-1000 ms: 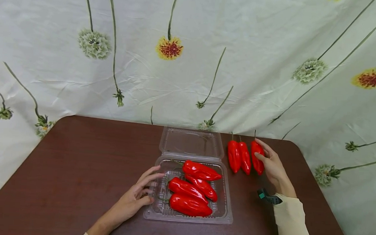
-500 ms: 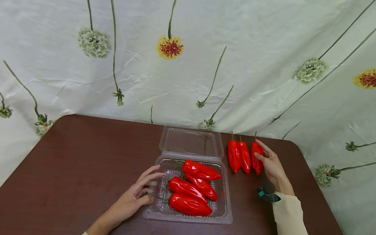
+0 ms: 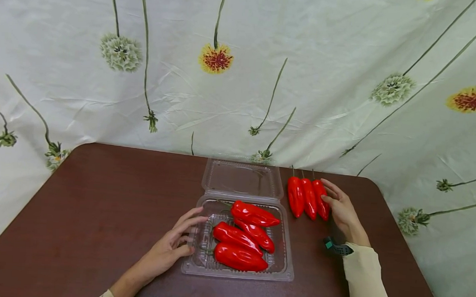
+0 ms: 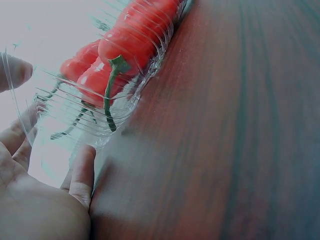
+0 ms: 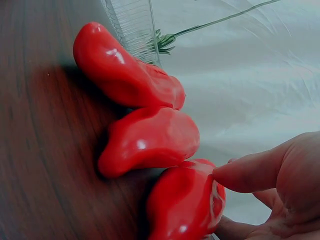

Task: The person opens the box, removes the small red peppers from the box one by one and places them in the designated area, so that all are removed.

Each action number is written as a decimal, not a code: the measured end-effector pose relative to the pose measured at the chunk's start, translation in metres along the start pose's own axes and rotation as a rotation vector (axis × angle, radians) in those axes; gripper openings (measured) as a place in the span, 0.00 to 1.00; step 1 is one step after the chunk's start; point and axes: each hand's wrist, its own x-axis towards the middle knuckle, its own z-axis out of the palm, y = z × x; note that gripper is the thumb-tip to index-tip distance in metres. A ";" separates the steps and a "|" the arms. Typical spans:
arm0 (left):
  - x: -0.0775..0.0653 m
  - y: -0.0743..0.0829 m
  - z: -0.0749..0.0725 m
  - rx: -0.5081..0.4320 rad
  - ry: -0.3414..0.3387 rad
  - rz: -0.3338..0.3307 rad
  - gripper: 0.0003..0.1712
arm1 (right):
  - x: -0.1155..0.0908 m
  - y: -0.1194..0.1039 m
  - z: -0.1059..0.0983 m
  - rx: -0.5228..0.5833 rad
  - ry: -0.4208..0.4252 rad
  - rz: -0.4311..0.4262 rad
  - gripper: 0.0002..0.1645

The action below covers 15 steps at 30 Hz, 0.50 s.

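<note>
My left hand (image 3: 167, 249) rests at the left side of a clear plastic clamshell box (image 3: 290, 263), fingers spread over its rim. Several long red peppers (image 3: 240, 257) lie in the box, their green stems (image 4: 110, 95) toward that hand. At the back right, three more red peppers stand in a row on the table. My right hand (image 3: 343, 210) is at the rightmost pepper (image 3: 318, 197); in the right wrist view its thumb touches this pepper (image 5: 182, 205), with other fingers partly hidden behind. Beside it lie the middle pepper (image 5: 150, 142) and the left pepper (image 5: 127, 75).
The box's transparent lid (image 3: 242, 180) lies folded back toward the wall. A dark brown wooden table (image 3: 117, 214) carries everything. Behind it hangs a white cloth (image 3: 240, 99) printed with flowers. A dark band with a teal part (image 3: 338, 248) is on the right wrist.
The rightmost pepper has shifted left against the middle one, its stem swinging left too. My right hand has moved slightly left with it. The left hand stays at the box.
</note>
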 end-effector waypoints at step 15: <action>0.000 -0.001 0.000 0.002 0.002 -0.005 0.36 | -0.007 -0.006 -0.008 -0.039 0.027 -0.023 0.34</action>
